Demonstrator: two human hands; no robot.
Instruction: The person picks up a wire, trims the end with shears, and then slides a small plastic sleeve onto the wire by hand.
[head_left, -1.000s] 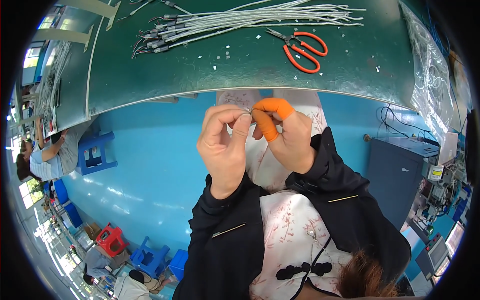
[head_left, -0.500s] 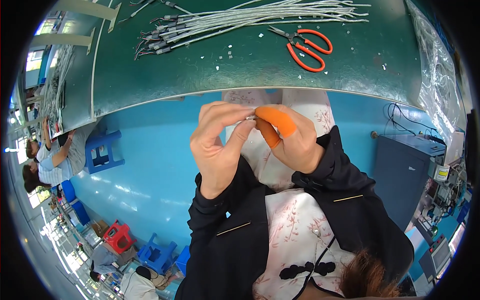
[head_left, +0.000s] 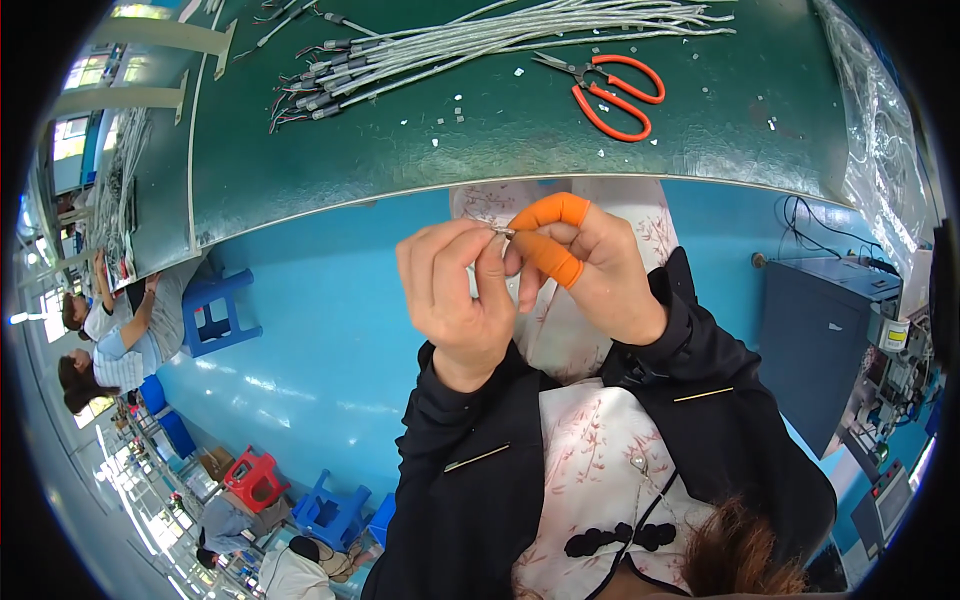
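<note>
Above my lap, just off the near edge of the green table [head_left: 500, 150], my two hands meet at a small silvery and dark piece [head_left: 505, 232]. My left hand [head_left: 458, 295] is closed, its thumb and index finger pinching one end. Orange finger cots cover the thumb and index finger of my right hand [head_left: 600, 270], and those two tips pinch the other end. What the piece belongs to is mostly hidden by the fingers. On the table beyond lie a bundle of silvery braided cables [head_left: 450, 50] with dark sleeves and thin stripped wires, and orange-handled scissors [head_left: 615, 95].
Small whitish scraps [head_left: 519, 72] are scattered over the tabletop. Clear plastic sheeting [head_left: 880, 130] covers its right end. A grey cabinet [head_left: 825, 340] stands at the right. To the left are a blue stool [head_left: 218, 310], a red stool [head_left: 255, 478] and several seated people.
My right thumb and index finger have arched apart behind their tips, showing more of the right hand's other fingers. My left hand has shifted slightly right with its fingers curled more. The view has shifted slightly.
</note>
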